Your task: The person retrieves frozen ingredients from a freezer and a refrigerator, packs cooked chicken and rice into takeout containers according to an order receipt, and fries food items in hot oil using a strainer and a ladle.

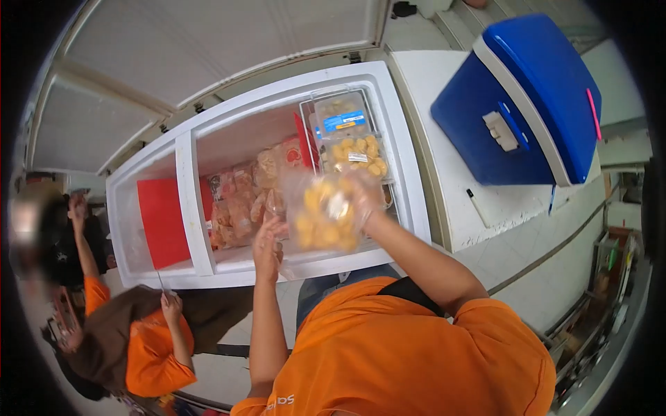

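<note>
My right hand (369, 202) grips the right side of a clear plastic bag of yellow, rounded pieces (320, 225) with a white label. The bag is blurred and held up over the front of the chest freezer (305, 270). My left hand (268, 246) is just left of the bag, its fingers apart and pointing up; whether it touches the plastic I cannot tell. Behind the bag, a wire basket (305, 128) holds another pack of yellow pieces (357, 154) and a clear pack with a blue label (340, 118). Packs of pinkish food (236, 197) lie deeper in the freezer.
A blue cooler box (479, 104) and a marker pen (477, 206) rest on the white surface at right. The freezer's raised lid (208, 41) stands behind. A red panel (163, 222) is in the left compartment. Another person in an orange shirt (156, 357) is at left.
</note>
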{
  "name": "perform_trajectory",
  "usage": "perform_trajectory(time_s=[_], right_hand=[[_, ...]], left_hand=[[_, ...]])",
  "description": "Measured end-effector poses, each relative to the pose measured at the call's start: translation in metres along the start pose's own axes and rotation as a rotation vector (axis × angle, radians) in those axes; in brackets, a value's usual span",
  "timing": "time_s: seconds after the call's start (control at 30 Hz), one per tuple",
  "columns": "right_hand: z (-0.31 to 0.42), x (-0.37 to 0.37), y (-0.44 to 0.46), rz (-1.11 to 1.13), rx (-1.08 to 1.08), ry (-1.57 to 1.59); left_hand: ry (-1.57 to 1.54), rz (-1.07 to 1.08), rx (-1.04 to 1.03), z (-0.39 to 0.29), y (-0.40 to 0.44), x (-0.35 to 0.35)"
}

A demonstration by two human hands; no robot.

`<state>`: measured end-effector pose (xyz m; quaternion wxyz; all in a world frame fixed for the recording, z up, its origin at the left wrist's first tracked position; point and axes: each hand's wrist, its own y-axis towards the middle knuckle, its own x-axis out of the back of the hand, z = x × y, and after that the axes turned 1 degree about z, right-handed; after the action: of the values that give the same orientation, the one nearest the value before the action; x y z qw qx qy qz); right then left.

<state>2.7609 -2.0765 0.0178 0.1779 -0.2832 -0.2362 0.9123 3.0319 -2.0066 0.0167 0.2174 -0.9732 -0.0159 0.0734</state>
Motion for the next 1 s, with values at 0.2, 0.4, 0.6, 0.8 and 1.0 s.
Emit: perform_trajectory(time_s=[0.2, 0.4, 0.6, 0.8, 1.0], right_hand=[[0.028, 0.029, 0.13, -0.271, 0.036, 0.125], [0.023, 0.041, 0.181, -0.684, 0.668, -1.104], [0.026, -0.02, 0.202, -0.052, 0.91, -1.756], [0.024, -0.026, 0.228, 0.417, 0.336, -2.075], [0.261, -0.186, 0.165, 0.16, 1.675, -1.334]], left_hand=[[0.082, -0.08, 0.037, -0.016, -0.035, 0.027], [0.633, 0.182, -0.039, 0.003, -0.114, 0.108], [0.468, -0.091, 0.202, -0.006, -0.151, 0.127], [-0.626, -0.417, 0.082, 0.002, -0.15, 0.089], [-0.525, -0.495, 0.265, 0.123, -0.224, 0.083]])
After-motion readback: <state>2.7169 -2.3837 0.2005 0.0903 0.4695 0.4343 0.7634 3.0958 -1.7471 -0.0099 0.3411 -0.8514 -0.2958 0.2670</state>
